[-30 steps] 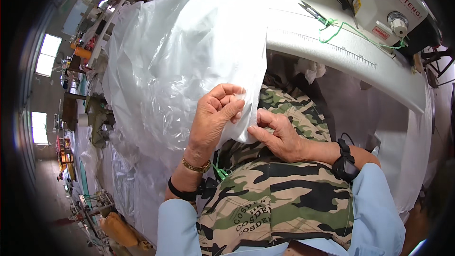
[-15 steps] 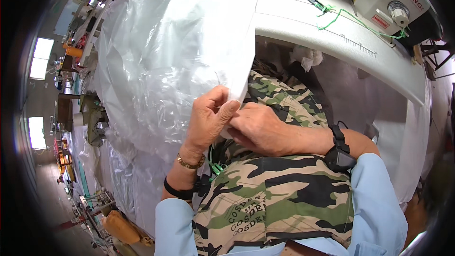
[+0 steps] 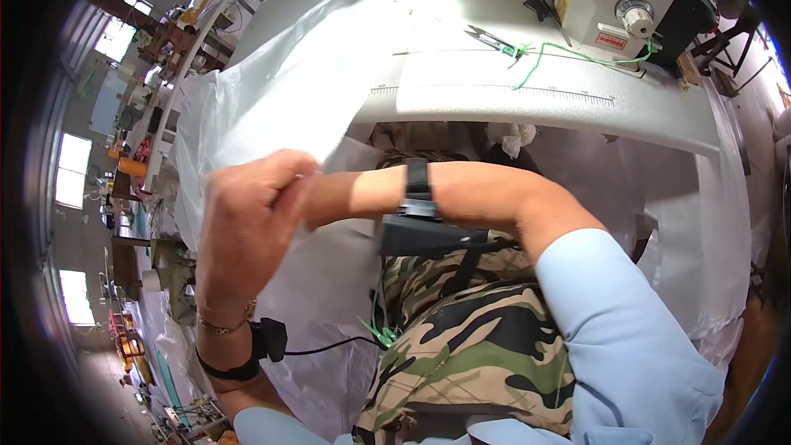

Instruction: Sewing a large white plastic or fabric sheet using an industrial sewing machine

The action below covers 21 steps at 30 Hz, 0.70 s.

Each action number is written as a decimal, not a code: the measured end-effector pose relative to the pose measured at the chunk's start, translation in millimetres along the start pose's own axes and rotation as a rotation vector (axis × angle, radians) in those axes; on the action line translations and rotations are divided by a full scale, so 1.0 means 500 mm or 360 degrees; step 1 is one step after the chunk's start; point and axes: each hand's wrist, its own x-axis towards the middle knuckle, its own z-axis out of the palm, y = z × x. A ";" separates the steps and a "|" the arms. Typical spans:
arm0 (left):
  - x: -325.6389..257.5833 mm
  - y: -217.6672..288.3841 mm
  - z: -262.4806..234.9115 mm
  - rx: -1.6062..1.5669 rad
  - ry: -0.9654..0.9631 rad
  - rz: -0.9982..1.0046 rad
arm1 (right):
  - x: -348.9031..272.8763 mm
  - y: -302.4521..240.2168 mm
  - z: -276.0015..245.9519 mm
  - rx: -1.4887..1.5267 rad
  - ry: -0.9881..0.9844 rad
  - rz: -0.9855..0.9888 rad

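A large white plastic sheet [image 3: 288, 86] spreads over the left side of the worktable and hangs down toward my lap. My left hand [image 3: 255, 227], a little blurred, is closed in a pinch at the sheet's near edge. My right hand [image 3: 329, 198] reaches across to it, and its fingers are hidden behind the left hand. A black band with a dark box [image 3: 424, 227] sits on my right wrist. Below both forearms lies the camouflage apron [image 3: 478, 354] on my lap.
A white sewing machine [image 3: 593, 0] stands on the table [image 3: 461, 99] at the far right. Thread snips [image 3: 494, 39] and a green thread [image 3: 568, 49] lie before it. A black cable [image 3: 334, 344] runs from my left wrist. Crumpled white material [image 3: 511, 136] is under the table edge.
Both hands have moved left together, and the sheet's edge has shifted left with them. More of the tabletop and the sewing machine shows, as the view has turned.
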 end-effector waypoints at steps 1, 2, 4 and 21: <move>-0.001 0.009 0.006 0.0010 0.0003 -0.0008 | 0.009 -0.008 0.012 0.0004 -0.0133 0.0083; -0.006 0.012 0.019 0.0103 -0.0167 0.0063 | -0.003 -0.016 0.011 -0.0022 -0.0265 0.0206; -0.040 0.001 0.056 0.0258 -0.0351 0.0123 | -0.042 -0.040 0.022 -0.0042 -0.0406 0.0276; -0.183 -0.036 0.298 0.0239 0.0127 -0.0249 | -0.127 0.042 -0.419 -0.1123 -0.0789 0.0500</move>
